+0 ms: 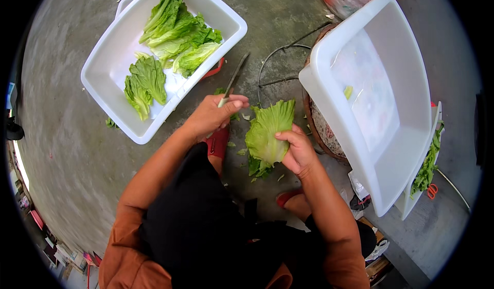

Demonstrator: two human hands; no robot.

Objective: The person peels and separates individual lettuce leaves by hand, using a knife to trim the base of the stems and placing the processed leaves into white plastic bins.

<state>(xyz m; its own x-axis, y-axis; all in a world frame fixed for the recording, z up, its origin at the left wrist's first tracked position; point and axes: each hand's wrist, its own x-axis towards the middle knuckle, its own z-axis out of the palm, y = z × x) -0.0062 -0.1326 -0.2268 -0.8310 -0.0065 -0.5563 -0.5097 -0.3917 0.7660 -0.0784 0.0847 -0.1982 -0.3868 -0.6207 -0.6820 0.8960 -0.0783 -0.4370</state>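
In my left hand (217, 113) I hold a knife (235, 74) by its pale handle, its blade slanting up and away from me. My right hand (298, 150) grips a light-green lettuce leaf (270, 130) by its right edge, thumb on top. The knife and the leaf are apart. Up to the left, a white plastic tub (101, 69) holds several lettuce leaves (185, 34), with a smaller bunch (146, 84) nearer its front corner. To the right, a tilted white plastic tub (405, 57) contains one small green scrap (348, 92).
Under the right tub stands a round, brown-rimmed container (326, 130). A dark cable (266, 67) loops over the concrete floor (77, 134). Leaf scraps (258, 167) lie between my red shoes (219, 140). Further right are leafy greens (426, 163) and orange-handled scissors (432, 191).
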